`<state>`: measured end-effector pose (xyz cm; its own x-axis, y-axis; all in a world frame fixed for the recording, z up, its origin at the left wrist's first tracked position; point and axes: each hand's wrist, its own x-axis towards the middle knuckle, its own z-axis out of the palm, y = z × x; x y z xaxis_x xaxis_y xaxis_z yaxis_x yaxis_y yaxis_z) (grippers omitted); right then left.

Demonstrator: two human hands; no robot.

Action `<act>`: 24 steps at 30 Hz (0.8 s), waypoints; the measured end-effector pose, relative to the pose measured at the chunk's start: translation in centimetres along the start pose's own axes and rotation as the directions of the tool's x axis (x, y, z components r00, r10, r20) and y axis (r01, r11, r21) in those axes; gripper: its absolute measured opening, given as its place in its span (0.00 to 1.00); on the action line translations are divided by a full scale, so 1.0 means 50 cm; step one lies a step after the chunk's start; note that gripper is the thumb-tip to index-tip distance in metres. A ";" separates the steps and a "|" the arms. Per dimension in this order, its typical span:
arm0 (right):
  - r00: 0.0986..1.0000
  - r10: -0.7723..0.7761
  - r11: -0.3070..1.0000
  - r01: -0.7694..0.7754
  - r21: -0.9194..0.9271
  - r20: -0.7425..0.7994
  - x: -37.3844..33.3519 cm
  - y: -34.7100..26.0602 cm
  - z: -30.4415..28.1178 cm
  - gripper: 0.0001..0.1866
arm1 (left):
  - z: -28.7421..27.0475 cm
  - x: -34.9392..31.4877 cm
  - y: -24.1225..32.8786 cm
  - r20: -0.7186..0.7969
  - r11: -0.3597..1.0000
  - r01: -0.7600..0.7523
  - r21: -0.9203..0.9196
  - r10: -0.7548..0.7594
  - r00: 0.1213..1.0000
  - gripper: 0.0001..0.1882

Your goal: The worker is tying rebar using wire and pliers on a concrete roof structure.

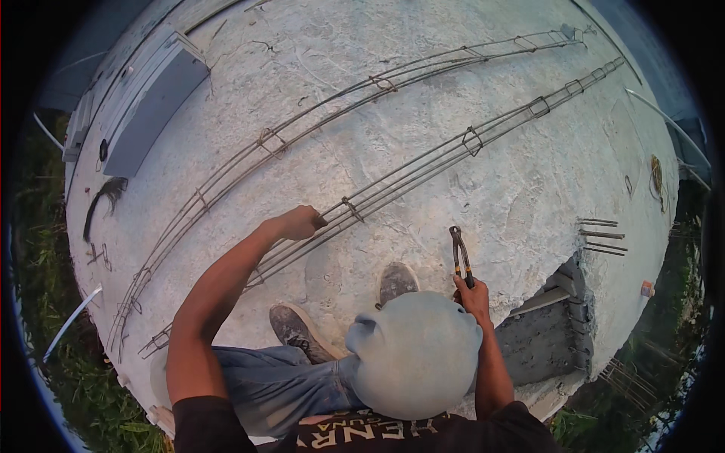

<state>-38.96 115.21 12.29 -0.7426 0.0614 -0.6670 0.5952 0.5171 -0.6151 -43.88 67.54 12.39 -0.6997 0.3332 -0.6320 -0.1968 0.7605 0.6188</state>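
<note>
My left hand (299, 223) reaches out to the long rebar cage (408, 175), its fingers closed around the upper bar beside a square stirrup (352, 210). Parts of those fingers are hidden from above. In my right hand (473, 297) is a pair of end-cutting pincers (458, 257), gripped by the dark handles with yellow bands. Their jaws point away from me, apart from the cage. Farther off lies a second rebar cage (317, 113), bowed, with stirrups spaced along it.
I crouch on a rough concrete slab (521, 204). A square opening (540, 340) cuts into it near my right side, with rebar stubs (604, 235) sticking out beyond. A grey panel stack (155, 106) lies far left. Greenery shows past the slab's edges.
</note>
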 end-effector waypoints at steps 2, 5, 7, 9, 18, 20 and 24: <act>1.000 -0.003 1.000 0.003 0.025 0.008 0.011 -0.016 0.012 0.20 | -0.016 0.007 -0.028 -0.126 0.998 0.057 -0.007 -0.058 0.990 0.18; 1.000 0.007 1.000 -0.007 -0.007 0.030 0.002 -0.021 0.025 0.20 | -0.049 -0.013 -0.058 -0.305 0.968 0.200 0.151 -0.146 0.941 0.18; 0.999 -0.027 0.999 0.028 -0.037 0.043 0.005 -0.028 0.032 0.20 | -0.062 -0.015 -0.072 -0.290 0.969 0.244 -0.027 -0.241 0.926 0.16; 0.998 -0.035 0.999 0.034 0.027 0.052 0.005 -0.030 0.057 0.20 | -0.051 -0.025 -0.098 -0.268 0.938 0.283 -0.198 -0.330 0.905 0.15; 0.992 -0.128 0.939 0.127 -0.319 0.018 0.033 -0.051 0.099 0.19 | 0.043 0.005 0.070 -0.854 0.973 0.136 0.187 0.093 0.511 0.28; 0.973 -0.232 0.806 0.187 -0.562 -0.009 0.034 -0.055 0.100 0.18 | 0.062 0.027 0.109 -0.646 0.950 0.256 -0.179 -0.310 0.698 0.34; 0.942 -0.336 0.600 0.199 -0.775 -0.019 0.036 -0.070 0.119 0.17 | 0.051 0.081 0.094 -0.518 0.889 0.359 -0.282 -0.457 0.723 0.36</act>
<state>-40.54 108.45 10.76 -0.9052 -0.0997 -0.4131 -0.0281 0.9840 -0.1761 -45.92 73.90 11.56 -0.7718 -0.3948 -0.4984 -0.6205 0.6387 0.4549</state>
